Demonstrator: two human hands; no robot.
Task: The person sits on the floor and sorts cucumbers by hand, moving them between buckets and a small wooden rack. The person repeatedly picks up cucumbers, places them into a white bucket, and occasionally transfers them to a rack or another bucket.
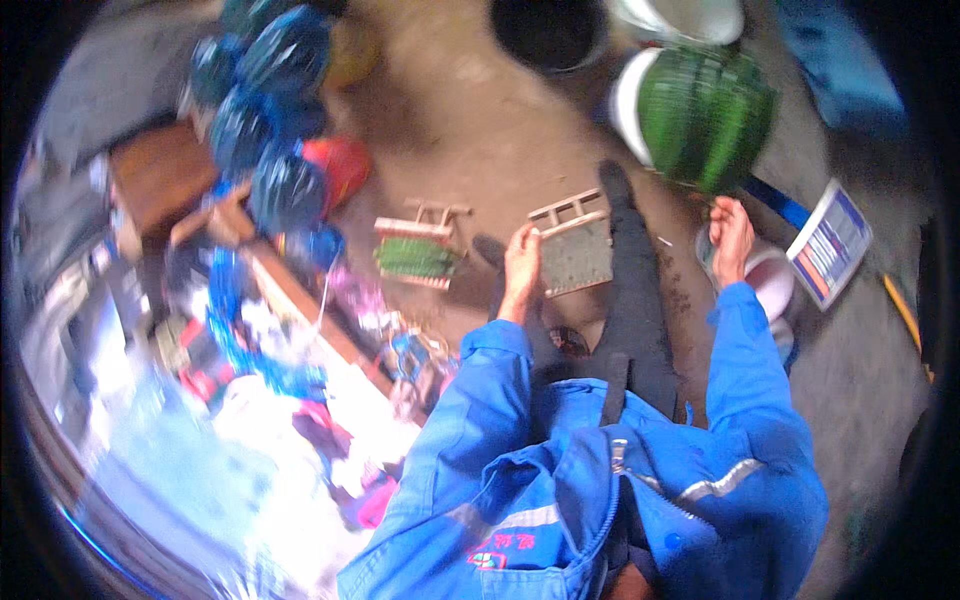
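My left hand [523, 262] is raised between my legs, its fingers bent, beside a wooden frame [576, 251] with a flat grey panel. Blur hides whether it touches the frame or holds anything. To the right, my right hand [731, 238] has curled fingers just below a bundle of long green pieces [705, 120], perhaps cucumbers or folded leaves. A thin strand seems to run from the bundle to these fingertips; a grip on it is unclear. The bundle sits against a white container [631, 105]. Left of my foot, a second wooden frame [412, 227] holds similar green pieces [416, 257].
Stuffed blue plastic bags [281, 120] and a red bag [337, 169] stand at upper left. A wooden beam [300, 300] borders a cluttered heap at left. A dark bucket [549, 34] is ahead. A printed white container [831, 244] and a pink tub [769, 281] lie right.
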